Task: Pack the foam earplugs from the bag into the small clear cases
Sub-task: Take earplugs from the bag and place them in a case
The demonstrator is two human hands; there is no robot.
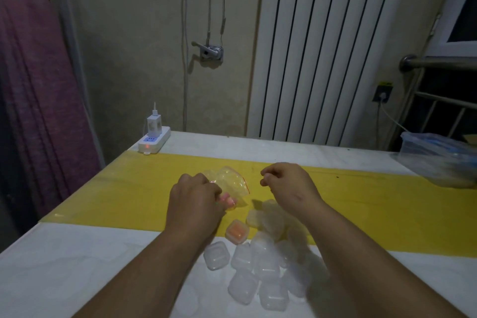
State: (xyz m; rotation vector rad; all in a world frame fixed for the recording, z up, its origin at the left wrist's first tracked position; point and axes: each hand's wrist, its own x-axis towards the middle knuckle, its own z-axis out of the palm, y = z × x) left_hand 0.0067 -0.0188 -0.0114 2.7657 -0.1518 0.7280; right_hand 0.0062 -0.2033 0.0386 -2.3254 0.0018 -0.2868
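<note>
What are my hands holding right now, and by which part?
Left hand grips the clear zip bag of pink earplugs by its left side. Right hand has curled fingers; whether they pinch anything cannot be told.

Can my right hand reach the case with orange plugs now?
Probably yes: the right hand hovers near the orange-filled case, nothing covers it, and the left hand holds the bag aside.

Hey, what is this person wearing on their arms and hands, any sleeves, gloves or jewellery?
Nothing is worn that shows. The left forearm and right forearm are bare to the frame edge, no sleeves. The left hand and right hand have no gloves; no watch, bracelet or ring is visible.
</note>
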